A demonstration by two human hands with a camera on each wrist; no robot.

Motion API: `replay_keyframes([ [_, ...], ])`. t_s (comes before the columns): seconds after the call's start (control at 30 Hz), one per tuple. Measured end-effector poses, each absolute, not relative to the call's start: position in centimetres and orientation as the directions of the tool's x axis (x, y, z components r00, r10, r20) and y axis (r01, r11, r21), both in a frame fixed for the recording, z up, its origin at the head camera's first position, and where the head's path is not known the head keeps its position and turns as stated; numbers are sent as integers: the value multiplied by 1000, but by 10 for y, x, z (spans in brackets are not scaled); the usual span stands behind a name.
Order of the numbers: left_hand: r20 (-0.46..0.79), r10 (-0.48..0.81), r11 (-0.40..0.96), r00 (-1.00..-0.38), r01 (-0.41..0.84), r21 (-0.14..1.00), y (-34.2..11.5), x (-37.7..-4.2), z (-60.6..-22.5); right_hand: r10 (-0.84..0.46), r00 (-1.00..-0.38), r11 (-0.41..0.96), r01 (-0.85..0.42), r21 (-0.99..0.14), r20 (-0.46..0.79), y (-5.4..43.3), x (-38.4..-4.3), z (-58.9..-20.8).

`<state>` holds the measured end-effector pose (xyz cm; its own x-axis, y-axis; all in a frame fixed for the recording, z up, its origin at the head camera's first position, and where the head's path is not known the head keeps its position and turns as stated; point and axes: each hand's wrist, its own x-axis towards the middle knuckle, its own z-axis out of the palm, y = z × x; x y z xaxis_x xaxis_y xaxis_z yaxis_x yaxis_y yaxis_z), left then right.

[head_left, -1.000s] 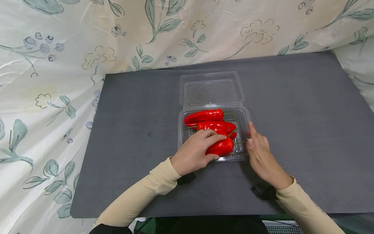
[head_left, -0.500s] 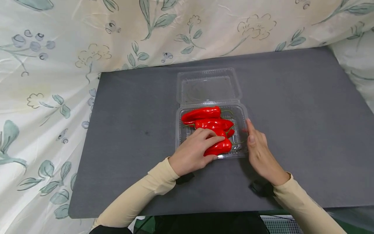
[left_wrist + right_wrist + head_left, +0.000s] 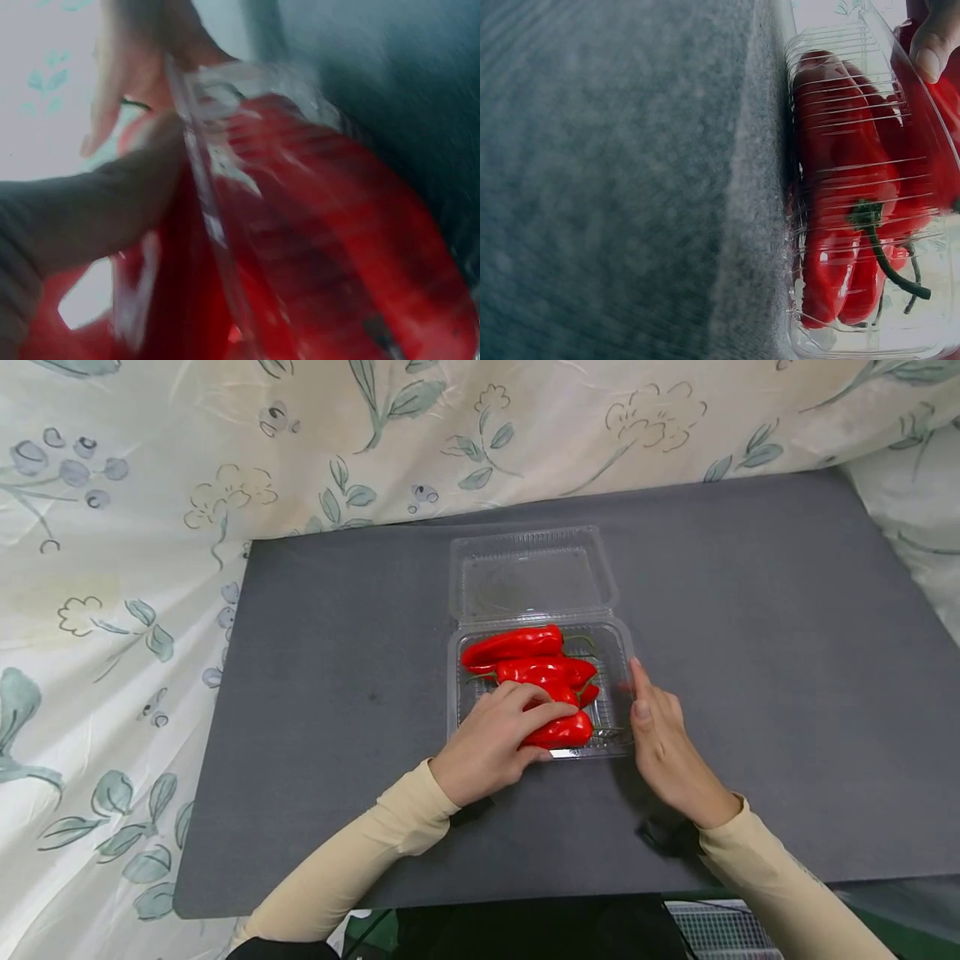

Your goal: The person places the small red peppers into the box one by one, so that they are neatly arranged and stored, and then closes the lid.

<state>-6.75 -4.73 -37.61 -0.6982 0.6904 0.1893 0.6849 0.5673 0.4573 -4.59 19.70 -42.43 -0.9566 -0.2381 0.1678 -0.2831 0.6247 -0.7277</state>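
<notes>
Several red peppers (image 3: 525,645) with green stems lie in the base of a clear plastic clamshell container (image 3: 619,664), its lid (image 3: 534,574) folded back flat. My left hand (image 3: 487,743) reaches over the base and grips the nearest pepper (image 3: 572,732), fingers curled over it and thumb at the front rim. On the right, my right hand (image 3: 666,756) rests with straight fingers against the container's side wall. Through the ribbed wall, the right wrist view shows a pepper (image 3: 840,150) with its stem and a thumb (image 3: 930,61) above. The left wrist view is blurred; a red pepper (image 3: 330,232) fills much of it.
The container stands on a dark grey table (image 3: 750,610), near its middle. A floral-patterned curtain (image 3: 225,443) hangs behind the table and along the left. Below the table's front edge, a white grid (image 3: 723,935) shows at the right.
The head view has shifted slightly, so the table and container appear higher and a little further left. Both hands keep their places on the pepper and the container.
</notes>
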Motion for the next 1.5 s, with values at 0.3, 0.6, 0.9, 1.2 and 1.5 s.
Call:
replay_keyframes([
  [0.3, 215, 697, 563, -684, 708, 426, -56, -73, -375, -246, -946, 614, -322, -721, 213, 197, -51, -423],
  [0.6, 223, 662, 580, -716, 677, 453, -70, -72, -373, -253, -941, 611, -336, -717, 225, 195, -54, -422],
  [0.9, 292, 619, 586, -729, 677, 446, -69, -72, -379, -240, -941, 605, -336, -722, 237, 193, -55, -420],
  [1.2, 329, 615, 590, -717, 694, 412, -66, -72, -390, -238, -945, 618, -324, -716, 223, 195, -53, -420],
  [1.5, 311, 625, 573, -715, 692, 439, -69, -66, -392, -241, -959, 627, -273, -729, 151, 197, -45, -423],
])
